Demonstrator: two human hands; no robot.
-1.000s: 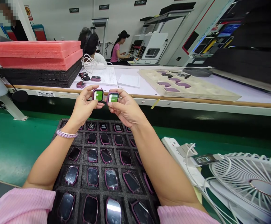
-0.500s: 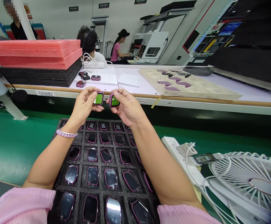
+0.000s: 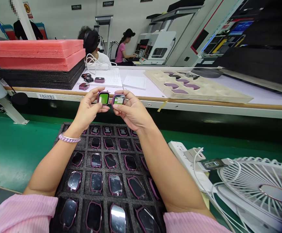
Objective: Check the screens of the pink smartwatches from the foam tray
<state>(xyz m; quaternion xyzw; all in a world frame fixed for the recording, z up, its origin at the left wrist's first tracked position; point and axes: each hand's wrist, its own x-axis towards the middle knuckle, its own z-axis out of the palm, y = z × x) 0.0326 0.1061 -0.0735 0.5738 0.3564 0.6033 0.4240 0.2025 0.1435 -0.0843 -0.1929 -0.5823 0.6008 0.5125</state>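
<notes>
My left hand [image 3: 89, 106] grips a purple-framed smartwatch [image 3: 103, 98] by its edge, with a green pattern lit on its screen. A second purple smartwatch [image 3: 118, 99] sits in my right hand [image 3: 132, 110], its screen green with white blocks and the thumb resting on its lower part. The two watches are side by side, close together, over the far edge of a black foam tray [image 3: 85, 174]. Several purple-framed watches lie in the tray's compartments, mostly with dark screens; those in the far row [image 3: 107, 130] show white text. My forearms cover parts of the tray.
Ahead runs a white shelf [image 3: 153, 92] bearing red foam sheets [image 3: 34, 53], papers [image 3: 133, 82], a few small watches [image 3: 84, 86] and a beige tray [image 3: 211, 90] with purple pieces. At right are a power strip [image 3: 179, 152] and a white fan [image 3: 259, 184]. People sit beyond.
Both thumbs have shifted on the watches. The right watch has turned to face me more, and its screen now shows white blocks on green. The left watch is slightly higher.
</notes>
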